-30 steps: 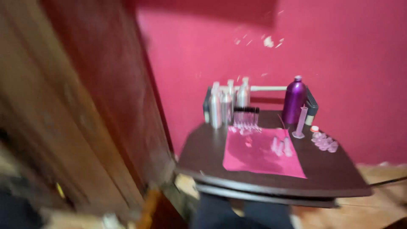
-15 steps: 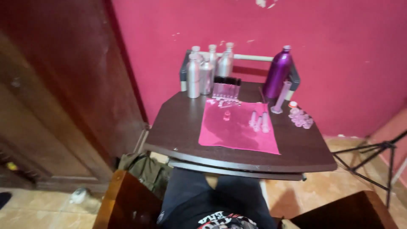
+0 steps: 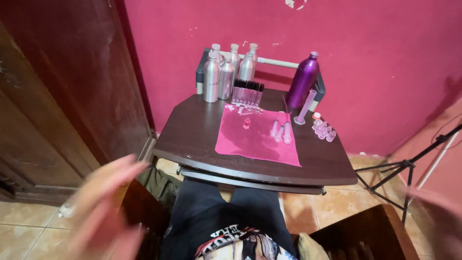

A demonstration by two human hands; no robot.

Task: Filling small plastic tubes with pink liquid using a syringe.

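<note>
Blurred left hand (image 3: 103,207) open, well short of the table (image 3: 192,139).

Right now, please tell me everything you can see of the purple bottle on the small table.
The purple bottle is tall and slim, with a shiny, metal-looking purple body that narrows to a neck under a small silver cap. It stands upright, closed, at the back right of the dark wooden table, against the red wall. A clear measuring cylinder stands just in front of it. No hand touches it.
</note>
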